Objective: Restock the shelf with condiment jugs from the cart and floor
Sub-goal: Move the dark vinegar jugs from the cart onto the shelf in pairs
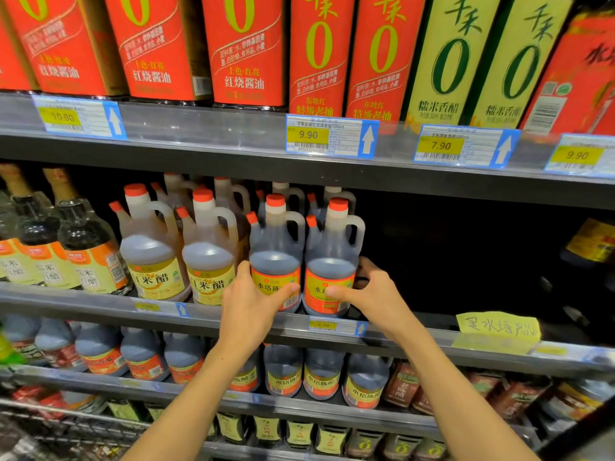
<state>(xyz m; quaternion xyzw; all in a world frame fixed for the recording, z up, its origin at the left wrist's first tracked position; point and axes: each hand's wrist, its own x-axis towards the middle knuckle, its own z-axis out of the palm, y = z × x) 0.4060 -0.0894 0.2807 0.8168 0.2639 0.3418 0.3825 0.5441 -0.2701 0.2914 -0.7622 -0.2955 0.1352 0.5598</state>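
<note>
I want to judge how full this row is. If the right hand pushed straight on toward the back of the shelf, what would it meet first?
The right hand already grips the right dark vinegar jug. Pushed back, that jug would probably meet another jug close behind it, though depth is unclear.

Two dark vinegar jugs [275,257] and [329,261]: brown-black liquid, red caps, red labels with yellow panels. White rice vinegar jugs [151,251]: pale amber liquid, red caps, yellow labels. Upper shelf soy sauce bottles [244,51]: red labels, yellow-green zero. Glutinous rice vinegar bottles [446,64]: pale yellow labels, dark green zero. Price tags [331,136]: blue border, yellow price box, white arrow. Handwritten note [497,326]: yellow paper, dark writing
</note>
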